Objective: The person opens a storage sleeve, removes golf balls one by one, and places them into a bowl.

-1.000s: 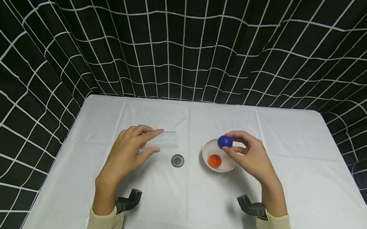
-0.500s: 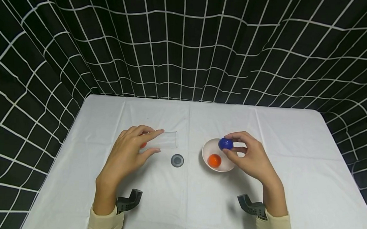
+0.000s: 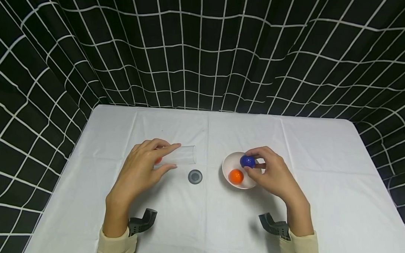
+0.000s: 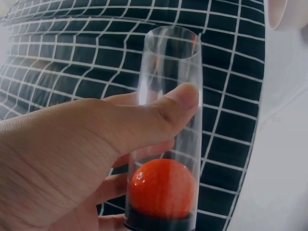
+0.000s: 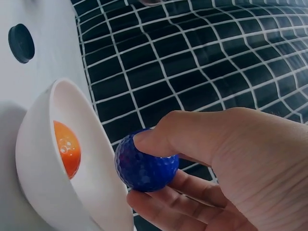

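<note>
My left hand [image 3: 137, 171] grips a clear tube [image 3: 183, 155], thumb and fingers on opposite sides of it. Inside, a red-orange ball [image 4: 162, 188] sits against the dark end; the other end is uncovered in the left wrist view. My right hand [image 3: 274, 174] pinches a blue golf ball [image 3: 247, 161] between thumb and fingers, over the right part of a white bowl [image 3: 230, 163]. In that bowl lies an orange ball [image 3: 236, 176]. The right wrist view shows the dimples of the blue ball and a finger close to the bowl's rim.
A round grey cap [image 3: 195, 176] lies on the white tablecloth [image 3: 209, 223] between tube and bowl. Behind the table hangs a black curtain [image 3: 193, 56] with a white grid. Each wrist wears a dark camera mount [image 3: 143, 221].
My right hand has brought the blue golf ball slightly lower and nearer over the bowl. The left hand keeps its hold on the tube, nearly unmoved.
</note>
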{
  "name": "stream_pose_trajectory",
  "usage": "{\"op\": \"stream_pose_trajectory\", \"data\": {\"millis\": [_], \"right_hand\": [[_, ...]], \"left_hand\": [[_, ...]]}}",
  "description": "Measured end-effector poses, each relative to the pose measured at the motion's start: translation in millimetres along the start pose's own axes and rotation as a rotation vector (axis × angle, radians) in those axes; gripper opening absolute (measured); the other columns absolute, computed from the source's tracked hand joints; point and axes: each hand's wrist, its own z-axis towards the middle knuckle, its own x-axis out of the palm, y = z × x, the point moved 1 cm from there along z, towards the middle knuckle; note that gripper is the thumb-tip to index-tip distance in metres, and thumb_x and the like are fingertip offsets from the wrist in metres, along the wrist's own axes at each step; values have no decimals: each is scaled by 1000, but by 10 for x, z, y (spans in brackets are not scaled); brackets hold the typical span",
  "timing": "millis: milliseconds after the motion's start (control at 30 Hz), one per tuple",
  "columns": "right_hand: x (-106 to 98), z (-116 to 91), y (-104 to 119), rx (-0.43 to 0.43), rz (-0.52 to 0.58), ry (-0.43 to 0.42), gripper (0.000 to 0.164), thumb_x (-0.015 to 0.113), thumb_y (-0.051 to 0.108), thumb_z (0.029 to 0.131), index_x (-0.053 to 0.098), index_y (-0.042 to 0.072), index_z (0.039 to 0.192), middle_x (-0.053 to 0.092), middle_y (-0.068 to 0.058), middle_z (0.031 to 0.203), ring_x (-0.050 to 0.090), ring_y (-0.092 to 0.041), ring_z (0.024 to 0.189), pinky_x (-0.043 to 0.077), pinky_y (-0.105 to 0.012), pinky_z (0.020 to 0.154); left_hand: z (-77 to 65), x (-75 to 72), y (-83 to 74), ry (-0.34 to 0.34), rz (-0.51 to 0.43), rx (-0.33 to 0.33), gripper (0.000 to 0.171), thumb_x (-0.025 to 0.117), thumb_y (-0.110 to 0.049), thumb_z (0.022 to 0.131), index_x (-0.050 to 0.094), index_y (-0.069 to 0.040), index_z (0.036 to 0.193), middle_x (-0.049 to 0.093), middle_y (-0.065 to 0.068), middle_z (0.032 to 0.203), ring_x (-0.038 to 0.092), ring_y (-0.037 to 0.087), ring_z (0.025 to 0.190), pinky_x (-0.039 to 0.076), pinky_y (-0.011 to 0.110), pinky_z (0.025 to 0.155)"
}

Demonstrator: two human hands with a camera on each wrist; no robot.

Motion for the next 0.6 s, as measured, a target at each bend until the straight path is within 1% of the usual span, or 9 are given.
{"op": "stream_pose_trajectory", "data": {"millis": [100,167,300,500,600], "right_hand": [[15,4,-15,2,1,16,36,81,0,88,70,2,122,69,-16,122,73,-30,104,64,-41,89],[20,9,-29,0,-4,22,35,81,0,88,71,2,121,69,-16,122,72,-30,104,64,-41,89],[26,14,-39,-8,-16,30,34,80,-1,88,71,2,120,70,-16,122,72,-30,105,64,-44,91],[-18,-6,-7,-14,-57,-18,30,77,1,92,71,2,122,70,-16,123,71,-34,114,62,-52,95],[-35,-9,3,-23,-70,-46,28,75,2,94,71,2,122,71,-16,124,71,-36,116,61,-54,95]], "left_hand": [[-9,6,-1,4,-8,-1,53,83,-33,92,68,-33,143,71,0,126,67,21,112,46,47,105],[-3,12,-4,9,-13,2,52,83,-33,92,68,-33,142,71,0,126,66,23,119,46,48,107],[-1,19,-11,18,-16,0,52,84,-33,92,69,-33,142,72,0,125,66,23,117,46,48,107],[-2,16,-9,11,-11,4,53,84,-33,91,68,-34,142,72,-1,125,66,22,118,46,47,106],[-8,11,-4,10,-10,4,53,84,-33,91,69,-33,142,71,-1,125,66,23,119,46,47,107]]}}
